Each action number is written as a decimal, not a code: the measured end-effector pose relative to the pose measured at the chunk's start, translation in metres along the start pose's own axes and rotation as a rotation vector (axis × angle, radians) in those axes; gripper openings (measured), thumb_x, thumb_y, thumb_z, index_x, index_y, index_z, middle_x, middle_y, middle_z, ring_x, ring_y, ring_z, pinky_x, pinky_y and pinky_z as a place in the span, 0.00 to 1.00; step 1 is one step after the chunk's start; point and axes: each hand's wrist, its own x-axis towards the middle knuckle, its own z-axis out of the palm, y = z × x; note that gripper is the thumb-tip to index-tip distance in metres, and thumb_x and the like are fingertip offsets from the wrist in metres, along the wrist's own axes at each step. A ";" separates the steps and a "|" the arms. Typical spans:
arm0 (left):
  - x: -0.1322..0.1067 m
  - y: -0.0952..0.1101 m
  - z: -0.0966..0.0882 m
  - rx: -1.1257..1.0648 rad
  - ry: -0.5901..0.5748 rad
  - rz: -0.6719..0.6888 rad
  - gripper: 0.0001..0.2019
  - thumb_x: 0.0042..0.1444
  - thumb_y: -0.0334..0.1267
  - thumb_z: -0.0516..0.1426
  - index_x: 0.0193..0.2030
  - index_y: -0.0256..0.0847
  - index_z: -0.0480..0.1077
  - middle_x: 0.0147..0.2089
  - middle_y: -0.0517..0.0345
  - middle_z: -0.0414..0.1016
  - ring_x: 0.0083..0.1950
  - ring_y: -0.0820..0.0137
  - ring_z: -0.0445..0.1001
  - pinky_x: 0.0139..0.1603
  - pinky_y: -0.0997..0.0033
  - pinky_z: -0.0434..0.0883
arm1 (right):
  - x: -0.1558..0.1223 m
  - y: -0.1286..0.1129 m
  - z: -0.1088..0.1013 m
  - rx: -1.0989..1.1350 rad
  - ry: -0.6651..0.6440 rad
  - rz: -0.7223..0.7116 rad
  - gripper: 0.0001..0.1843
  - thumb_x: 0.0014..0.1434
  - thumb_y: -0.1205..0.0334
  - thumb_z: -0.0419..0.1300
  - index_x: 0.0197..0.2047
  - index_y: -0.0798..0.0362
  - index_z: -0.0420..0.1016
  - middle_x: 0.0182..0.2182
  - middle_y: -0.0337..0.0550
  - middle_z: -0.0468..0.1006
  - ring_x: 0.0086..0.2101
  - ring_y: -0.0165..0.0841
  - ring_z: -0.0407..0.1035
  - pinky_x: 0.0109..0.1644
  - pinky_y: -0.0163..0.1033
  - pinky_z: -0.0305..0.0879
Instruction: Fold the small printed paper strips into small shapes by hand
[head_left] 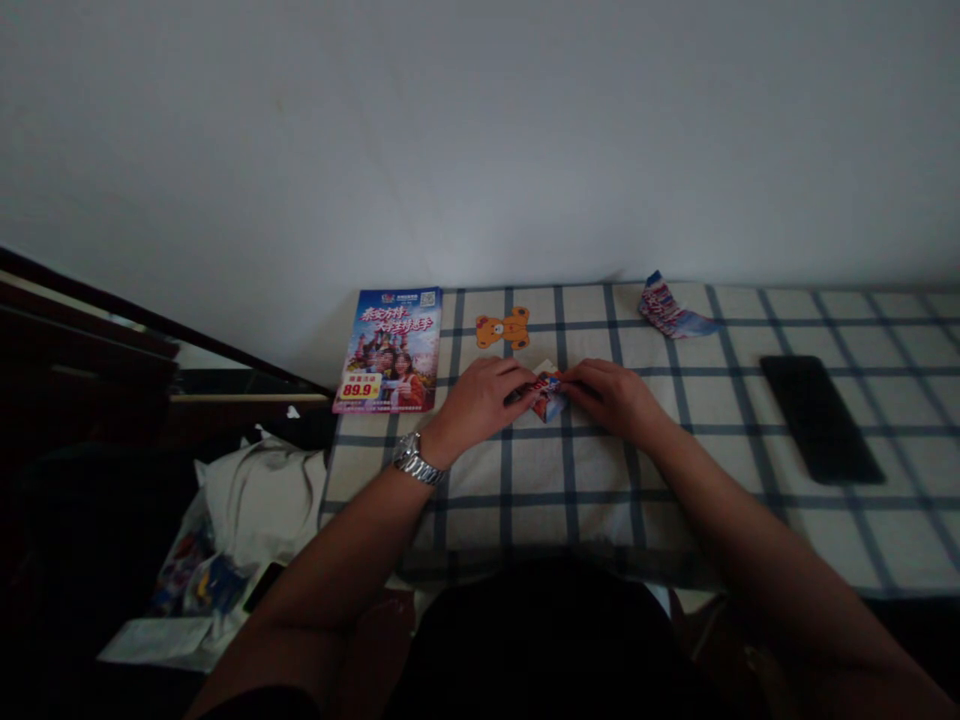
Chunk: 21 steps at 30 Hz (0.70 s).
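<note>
A small piece of folded printed paper point(547, 397), coloured red, blue and white, lies between my two hands on the checked cloth point(495, 490). My left hand point(491, 397), with a metal watch point(417, 459) on its wrist, pinches the paper's left side. On the other side, the fingertips of my right hand point(611, 395) are closed on its right edge. Fingers cover parts of the paper, so its full shape is hidden. Just beyond my left hand a brown bear print point(502, 328) shows on the cloth.
A stack of printed flyers point(394, 350) sits at the cloth's left end. At the back right lies a creased piece of printed paper point(673, 310); a dark phone point(821, 420) rests farther right. White bags point(262, 490) stand low at the left. A pale wall point(480, 140) rises behind.
</note>
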 end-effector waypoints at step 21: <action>0.004 0.008 0.001 -0.071 0.034 -0.236 0.06 0.71 0.39 0.60 0.49 0.41 0.76 0.44 0.54 0.78 0.46 0.64 0.76 0.48 0.63 0.73 | 0.004 0.000 0.010 -0.003 0.153 0.124 0.08 0.71 0.58 0.63 0.49 0.49 0.81 0.40 0.46 0.82 0.38 0.39 0.77 0.43 0.43 0.74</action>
